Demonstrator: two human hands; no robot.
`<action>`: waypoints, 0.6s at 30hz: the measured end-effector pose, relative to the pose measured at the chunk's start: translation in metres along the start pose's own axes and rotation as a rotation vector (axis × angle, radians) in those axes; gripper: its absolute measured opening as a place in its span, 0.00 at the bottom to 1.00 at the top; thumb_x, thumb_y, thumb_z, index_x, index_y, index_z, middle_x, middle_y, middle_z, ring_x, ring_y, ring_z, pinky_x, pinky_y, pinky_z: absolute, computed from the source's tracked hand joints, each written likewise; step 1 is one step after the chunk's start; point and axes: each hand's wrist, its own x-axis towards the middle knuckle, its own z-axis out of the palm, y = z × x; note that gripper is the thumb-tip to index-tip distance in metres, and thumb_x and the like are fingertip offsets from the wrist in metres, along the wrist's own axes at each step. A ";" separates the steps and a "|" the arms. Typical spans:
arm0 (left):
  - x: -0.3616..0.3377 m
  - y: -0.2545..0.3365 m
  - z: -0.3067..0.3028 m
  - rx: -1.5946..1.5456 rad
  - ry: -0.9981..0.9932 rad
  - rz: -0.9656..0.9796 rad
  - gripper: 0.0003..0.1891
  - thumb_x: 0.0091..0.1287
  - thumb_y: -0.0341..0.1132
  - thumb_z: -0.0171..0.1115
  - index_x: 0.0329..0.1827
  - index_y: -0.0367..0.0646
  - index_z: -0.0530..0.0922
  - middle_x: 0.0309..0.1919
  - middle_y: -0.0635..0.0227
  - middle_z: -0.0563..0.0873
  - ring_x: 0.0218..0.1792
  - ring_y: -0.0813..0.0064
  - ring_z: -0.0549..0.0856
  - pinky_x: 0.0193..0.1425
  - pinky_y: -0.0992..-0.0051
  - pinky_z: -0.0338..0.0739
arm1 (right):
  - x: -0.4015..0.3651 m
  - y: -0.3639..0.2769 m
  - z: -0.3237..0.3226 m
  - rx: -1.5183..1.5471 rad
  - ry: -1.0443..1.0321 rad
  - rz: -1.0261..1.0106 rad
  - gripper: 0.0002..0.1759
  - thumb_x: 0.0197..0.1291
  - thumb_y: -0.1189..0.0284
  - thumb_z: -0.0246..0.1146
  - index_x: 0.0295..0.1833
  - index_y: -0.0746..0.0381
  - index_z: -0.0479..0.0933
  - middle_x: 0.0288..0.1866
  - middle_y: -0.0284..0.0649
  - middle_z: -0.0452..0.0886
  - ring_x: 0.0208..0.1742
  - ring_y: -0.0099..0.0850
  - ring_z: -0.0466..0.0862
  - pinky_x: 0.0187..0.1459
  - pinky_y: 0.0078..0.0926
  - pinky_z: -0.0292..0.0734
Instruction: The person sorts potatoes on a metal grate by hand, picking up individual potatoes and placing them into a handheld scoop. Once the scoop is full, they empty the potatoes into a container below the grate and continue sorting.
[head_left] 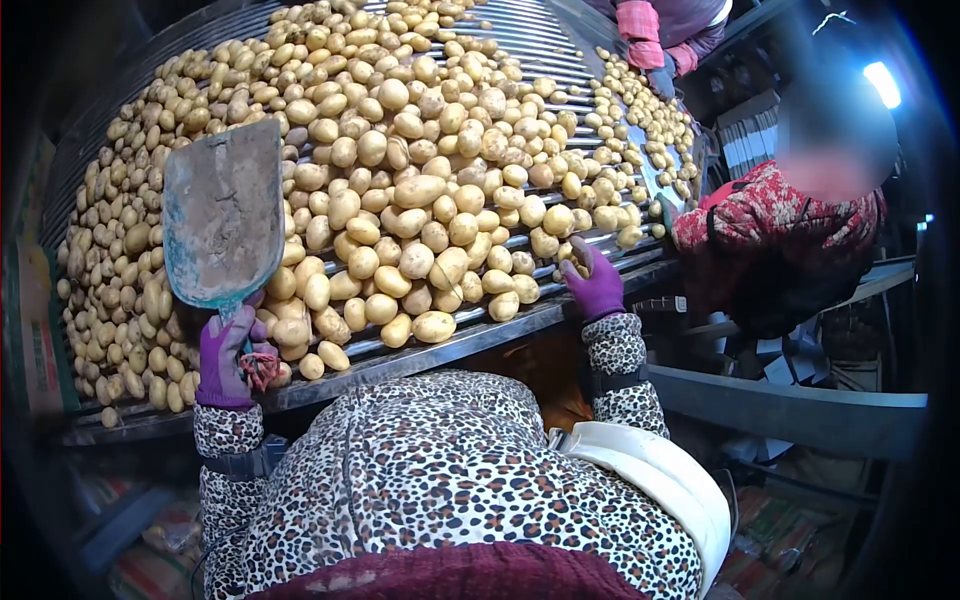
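Note:
My left hand (226, 358), in a purple glove, is closed round the handle of a small shovel (224, 215). The shovel's blade is turned up over the potatoes; it is worn, with a green rim and dirt on its face. Wrapped near the handle is some reddish cord (260, 369). My right hand (597, 284), also purple-gloved, is at the near right edge of the potato heap (420, 190). Its fingers are spread beside the nearest potatoes, and I cannot make out any potato held in them.
Potatoes cover much of a bed of metal rollers (525, 30) with a metal front edge (460, 350). A person in a red patterned top (780, 230) stands at the right. Another person's pink sleeve (640, 35) reaches in at the far side. A white curved band (660, 470) lies by my right side.

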 end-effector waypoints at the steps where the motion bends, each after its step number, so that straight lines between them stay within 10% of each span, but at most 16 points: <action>1: 0.000 0.000 0.000 0.001 -0.013 0.006 0.16 0.74 0.39 0.59 0.58 0.41 0.77 0.27 0.75 0.75 0.18 0.83 0.74 0.21 0.80 0.74 | -0.002 0.001 -0.001 -0.006 -0.006 0.009 0.29 0.58 0.64 0.70 0.65 0.56 0.75 0.57 0.45 0.82 0.57 0.41 0.83 0.59 0.35 0.78; 18: -0.012 0.008 0.009 -0.037 0.078 0.030 0.16 0.70 0.40 0.65 0.55 0.41 0.80 0.29 0.71 0.79 0.21 0.80 0.79 0.22 0.81 0.77 | 0.040 -0.018 -0.001 -0.267 -0.076 0.069 0.36 0.56 0.54 0.68 0.69 0.54 0.71 0.61 0.48 0.81 0.58 0.46 0.83 0.59 0.42 0.77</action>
